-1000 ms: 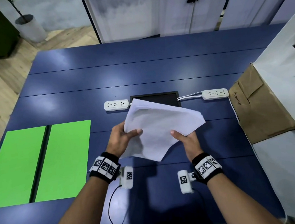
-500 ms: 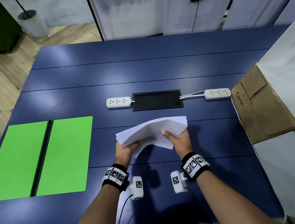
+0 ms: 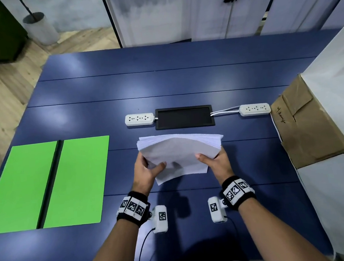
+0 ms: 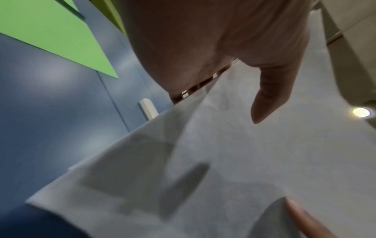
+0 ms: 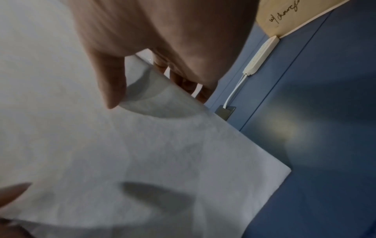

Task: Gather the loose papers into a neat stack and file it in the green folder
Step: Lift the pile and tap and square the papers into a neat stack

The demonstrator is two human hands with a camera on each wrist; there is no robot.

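A stack of white papers (image 3: 179, 150) is held above the blue table (image 3: 163, 81), its far edge fanned and its near sheets uneven. My left hand (image 3: 147, 169) grips the stack's left side, thumb on top and fingers underneath. On the right side my right hand (image 3: 214, 160) grips it the same way. The wrist views show the paper (image 4: 223, 161) (image 5: 122, 145) filling most of the picture under each thumb. The green folder (image 3: 47, 183) lies open and flat on the table at the left, a dark spine down its middle.
Two white power strips (image 3: 139, 119) (image 3: 255, 109) flank a black cable hatch (image 3: 184, 117) just beyond the papers. A brown cardboard box (image 3: 304, 124) and large white boxes (image 3: 340, 189) crowd the table's right edge. A grey planter (image 3: 39, 27) stands on the floor at back left.
The stack went from a tilted, diamond-like hold to lying wider and flatter between both hands. Both hands moved nearer together, then spread to the stack's sides.
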